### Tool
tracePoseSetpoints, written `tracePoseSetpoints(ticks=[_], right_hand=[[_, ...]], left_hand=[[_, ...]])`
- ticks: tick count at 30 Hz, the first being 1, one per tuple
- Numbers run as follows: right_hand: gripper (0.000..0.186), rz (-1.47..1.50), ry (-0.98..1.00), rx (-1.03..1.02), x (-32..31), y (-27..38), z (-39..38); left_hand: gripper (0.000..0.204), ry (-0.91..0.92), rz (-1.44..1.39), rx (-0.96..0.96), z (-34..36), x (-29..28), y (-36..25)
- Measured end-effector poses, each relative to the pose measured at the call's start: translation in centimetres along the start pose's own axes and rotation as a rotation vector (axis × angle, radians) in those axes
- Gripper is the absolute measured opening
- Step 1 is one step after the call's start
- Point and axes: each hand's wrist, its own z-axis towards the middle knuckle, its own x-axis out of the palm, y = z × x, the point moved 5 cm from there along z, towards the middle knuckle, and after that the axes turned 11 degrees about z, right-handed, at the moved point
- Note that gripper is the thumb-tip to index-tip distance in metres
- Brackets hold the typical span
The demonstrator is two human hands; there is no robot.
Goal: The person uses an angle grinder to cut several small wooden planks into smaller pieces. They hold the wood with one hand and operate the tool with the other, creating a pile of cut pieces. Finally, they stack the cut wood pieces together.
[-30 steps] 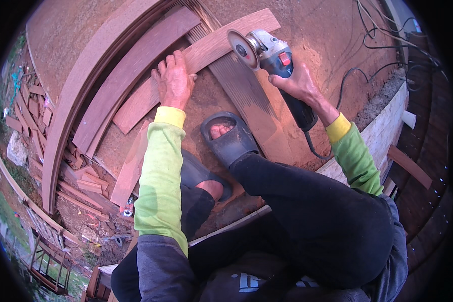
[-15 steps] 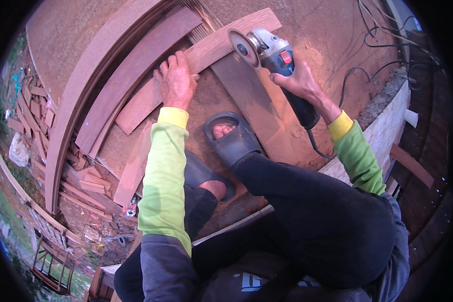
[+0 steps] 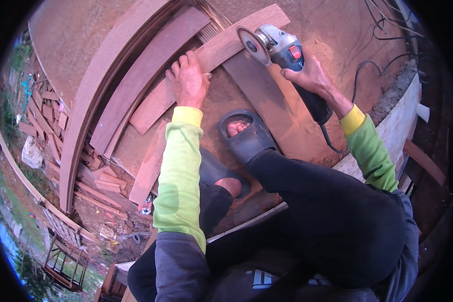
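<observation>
My left hand (image 3: 189,83) grips a light reddish-brown plank (image 3: 221,45) with its fingers curled over the board, which lies diagonally. My right hand (image 3: 312,80) is closed round a blue and silver angle grinder (image 3: 284,50) with a red switch and a black rear body. Its disc (image 3: 251,45) hangs at the plank's near edge; whether they touch I cannot tell. A darker grooved board (image 3: 256,85) lies under the plank, dusted with sawdust. Curved boards (image 3: 141,70) lie left of my left hand. Both my sandalled feet (image 3: 239,131) are just below the work.
Longer curved boards (image 3: 85,131) arc along the left, beside a pile of wood offcuts (image 3: 48,121) and a white sack (image 3: 32,153). Cables (image 3: 382,25) loop at upper right. A pale block ledge (image 3: 392,126) borders the right side, with a loose board (image 3: 428,163) beyond it.
The whole view has shifted rightward and slightly up in the picture, hands and surroundings together. My grip on plank and grinder looks the same.
</observation>
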Motion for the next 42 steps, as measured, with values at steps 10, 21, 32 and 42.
tracePoseSetpoints(ticks=[10, 21, 32, 42], right_hand=[[0.068, -0.034, -0.004, 0.000, 0.1, -0.4, 0.3], [0.065, 0.000, 0.004, -0.015, 0.2, -0.2, 0.4], [0.063, -0.034, 0.026, 0.010, 0.2, 0.0, 0.6], [0.062, 0.000, 0.034, 0.012, 0.3, 0.6, 0.4]], left_hand=[[0.073, 0.030, 0.006, -0.006, 0.1, 0.0, -0.1], [0.073, 0.028, -0.007, -0.004, 0.0, -0.3, -0.2], [0.073, 0.026, 0.013, -0.004, 0.1, -0.1, -0.1], [0.071, 0.059, 0.008, -0.030, 0.1, -0.2, -0.1]])
